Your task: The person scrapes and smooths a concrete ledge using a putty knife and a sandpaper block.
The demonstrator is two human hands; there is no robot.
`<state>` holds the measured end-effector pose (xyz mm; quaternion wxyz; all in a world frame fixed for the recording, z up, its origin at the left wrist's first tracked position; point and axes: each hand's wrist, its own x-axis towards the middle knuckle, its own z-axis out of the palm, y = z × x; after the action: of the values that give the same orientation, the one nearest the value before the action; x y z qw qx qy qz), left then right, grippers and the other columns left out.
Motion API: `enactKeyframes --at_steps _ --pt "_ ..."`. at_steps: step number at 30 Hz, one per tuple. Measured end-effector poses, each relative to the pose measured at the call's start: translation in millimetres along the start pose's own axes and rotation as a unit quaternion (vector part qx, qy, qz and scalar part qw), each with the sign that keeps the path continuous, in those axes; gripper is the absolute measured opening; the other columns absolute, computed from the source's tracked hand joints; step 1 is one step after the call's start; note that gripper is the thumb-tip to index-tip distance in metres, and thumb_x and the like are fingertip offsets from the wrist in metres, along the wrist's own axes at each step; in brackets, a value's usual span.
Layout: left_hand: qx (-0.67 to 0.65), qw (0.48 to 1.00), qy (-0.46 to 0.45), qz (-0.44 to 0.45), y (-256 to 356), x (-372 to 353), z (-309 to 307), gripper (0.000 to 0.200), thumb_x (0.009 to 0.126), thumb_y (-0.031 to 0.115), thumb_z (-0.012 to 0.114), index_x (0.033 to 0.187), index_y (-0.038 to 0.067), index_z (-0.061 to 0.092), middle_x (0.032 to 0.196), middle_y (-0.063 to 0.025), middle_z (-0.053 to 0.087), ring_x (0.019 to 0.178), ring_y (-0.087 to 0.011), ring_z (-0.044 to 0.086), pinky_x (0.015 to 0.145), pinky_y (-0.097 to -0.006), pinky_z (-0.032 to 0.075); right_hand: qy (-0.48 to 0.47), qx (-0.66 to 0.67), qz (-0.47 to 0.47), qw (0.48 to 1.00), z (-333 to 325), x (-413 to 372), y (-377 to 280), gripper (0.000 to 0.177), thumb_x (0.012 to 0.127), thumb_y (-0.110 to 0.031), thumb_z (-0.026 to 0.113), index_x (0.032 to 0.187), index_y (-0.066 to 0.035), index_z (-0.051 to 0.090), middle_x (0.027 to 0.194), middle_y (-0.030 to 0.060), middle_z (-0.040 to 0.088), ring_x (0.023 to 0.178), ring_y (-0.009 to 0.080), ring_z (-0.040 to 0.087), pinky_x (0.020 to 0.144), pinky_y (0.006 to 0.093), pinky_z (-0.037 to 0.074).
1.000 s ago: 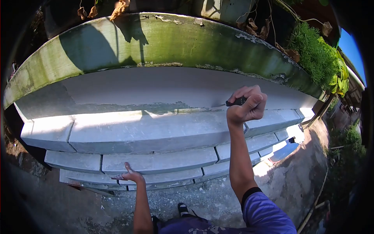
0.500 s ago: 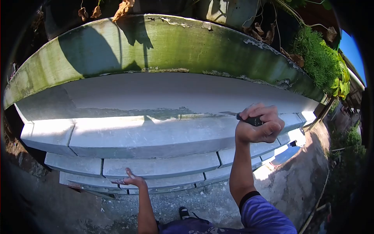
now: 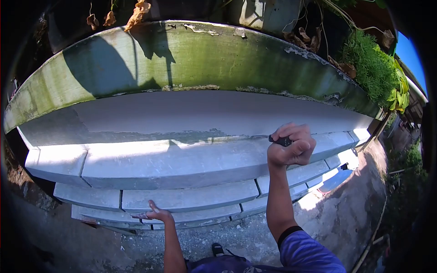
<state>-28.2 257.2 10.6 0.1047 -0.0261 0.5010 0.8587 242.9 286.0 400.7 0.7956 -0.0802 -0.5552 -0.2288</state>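
facing a green-stained ledge, stepped pale blocks and a smooth wall band between them. wearing a purple shirt. holding the left hand near the lower blocks, spreading its thumb apart from the fingers. clamping the fingers of the right hand around a dark handle, near the wall band's lower edge.

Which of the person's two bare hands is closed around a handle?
The right hand grips the black handle; the left hand, held lower over the pale grey concrete steps, is open with its thumb spread.
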Motion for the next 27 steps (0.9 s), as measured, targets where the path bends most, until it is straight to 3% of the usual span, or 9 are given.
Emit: enactKeyframes --at_steps 2,8,11,15,20,24,27 --pt "0.007 0.999 0.013 0.037 5 -4 4 0.037 0.089 0.017 0.069 0.097 -0.009 0.044 0.105 -0.0138 0.048 0.091 -0.0188 0.048 0.093 -0.0342 0.043 0.009 0.007 -0.004 1.000 -10 1 2 0.040 0.104 -0.035 0.036 0.083 -0.002 0.042 0.064 0.0110 0.049 0.040 0.0128 0.044 0.034 0.0245 0.039" --pt "0.026 0.999 -0.006 -0.028 8 -2 0 0.037 0.092 0.016 0.066 0.097 -0.006 0.037 0.103 -0.0126 0.047 0.095 -0.0179 0.047 0.095 -0.0359 0.043 -0.026 -0.018 0.015 0.999 -6 -6 18 0.040 0.104 -0.034 0.035 0.081 -0.002 0.041 0.064 0.0102 0.047 0.040 0.0140 0.045 0.034 0.0233 0.038" --pt "0.011 1.000 0.005 0.020 -4 2 -1 0.038 0.089 0.017 0.069 0.097 -0.007 0.042 0.105 -0.0141 0.048 0.093 -0.0189 0.046 0.094 -0.0351 0.042 0.060 0.049 -0.015 0.997 -10 4 1 0.039 0.104 -0.034 0.037 0.082 -0.002 0.042 0.064 0.0106 0.047 0.040 0.0141 0.045 0.034 0.0234 0.038" --pt "0.001 0.999 0.012 0.031 12 -7 8 0.039 0.088 0.016 0.070 0.100 -0.007 0.041 0.107 -0.0144 0.047 0.095 -0.0192 0.046 0.096 -0.0363 0.041 -0.002 -0.045 0.011 0.999 -5 -3 10 0.040 0.105 -0.036 0.032 0.081 -0.004 0.037 0.062 0.0091 0.042 0.037 0.0139 0.041 0.033 0.0236 0.039" --pt "-0.003 1.000 -0.005 -0.006 -9 7 -4 0.042 0.087 0.015 0.070 0.107 -0.008 0.040 0.112 -0.0151 0.047 0.096 -0.0197 0.046 0.097 -0.0373 0.041 0.013 -0.045 0.006 0.999 -5 -3 13 0.041 0.104 -0.038 0.033 0.082 -0.004 0.036 0.063 0.0094 0.043 0.038 0.0141 0.042 0.033 0.0241 0.039" --pt "0.024 0.999 0.007 0.030 30 -14 15 0.046 0.088 0.016 0.070 0.111 -0.009 0.039 0.115 -0.0170 0.046 0.097 -0.0207 0.046 0.097 -0.0375 0.042 0.050 -0.002 0.007 0.999 -14 1 4 0.040 0.104 -0.037 0.034 0.081 -0.005 0.035 0.063 0.0090 0.043 0.039 0.0141 0.042 0.034 0.0251 0.039" --pt "-0.001 1.000 -0.021 -0.005 4 0 -2 0.049 0.088 0.018 0.070 0.114 -0.010 0.038 0.118 -0.0180 0.045 0.099 -0.0213 0.046 0.097 -0.0379 0.042 -0.008 -0.043 0.051 0.998 -8 -4 16 0.040 0.104 -0.036 0.034 0.080 -0.005 0.035 0.064 0.0089 0.043 0.038 0.0140 0.042 0.034 0.0250 0.039"
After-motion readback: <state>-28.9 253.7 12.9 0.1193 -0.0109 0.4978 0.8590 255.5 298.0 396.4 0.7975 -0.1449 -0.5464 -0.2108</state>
